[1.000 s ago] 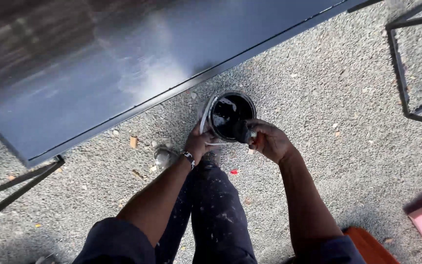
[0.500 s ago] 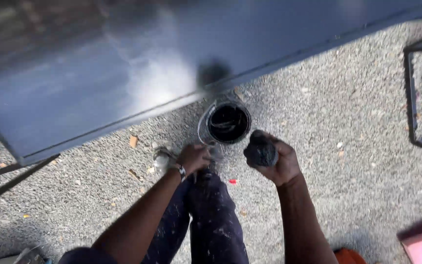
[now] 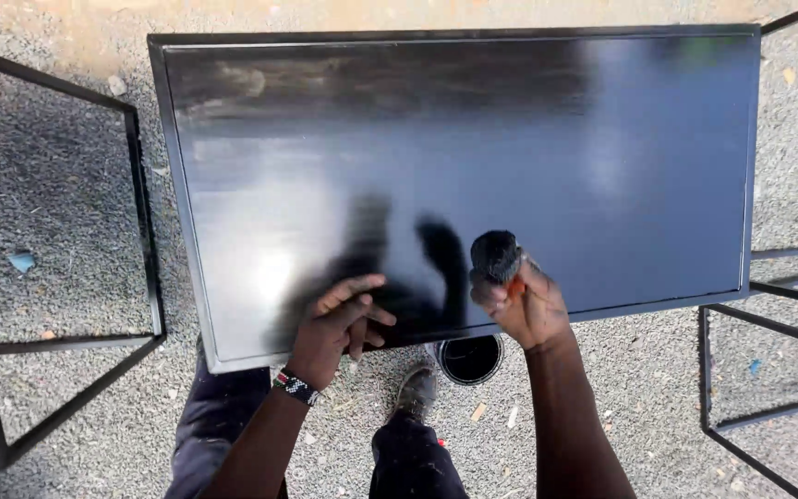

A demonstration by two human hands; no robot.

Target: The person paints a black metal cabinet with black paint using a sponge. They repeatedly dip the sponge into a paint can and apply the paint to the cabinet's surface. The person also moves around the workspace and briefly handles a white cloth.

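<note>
We're looking straight down on a big glossy black panel (image 3: 473, 176), wet-looking and mirror-bright, and everything here sits around it. Our right hand (image 3: 524, 305) hovers over the panel's near edge with its fingers (image 3: 491, 294) wrapped tight round a paint-blackened brush (image 3: 496, 256), bristle head pointing up and away from us. Our left hand (image 3: 339, 323) is beside it, further left along that same near edge, fingers spread loose and holding nothing; whether the fingertips actually touch the surface or just hang above it, we can't tell. Just below the near edge, on the gravel ground (image 3: 621, 388), stands an open paint tin (image 3: 471, 358), right next to our shoe (image 3: 415, 393). Black metal frames (image 3: 136, 231) flank the panel on the left and right. The risks, as we judge them: that open left hand could print or smear the finish if it settles on the gloss; the loaded brush could drip onto the sheen; and with the tin so near our foot, one careless shuffle could tip it into the gravel.
</note>
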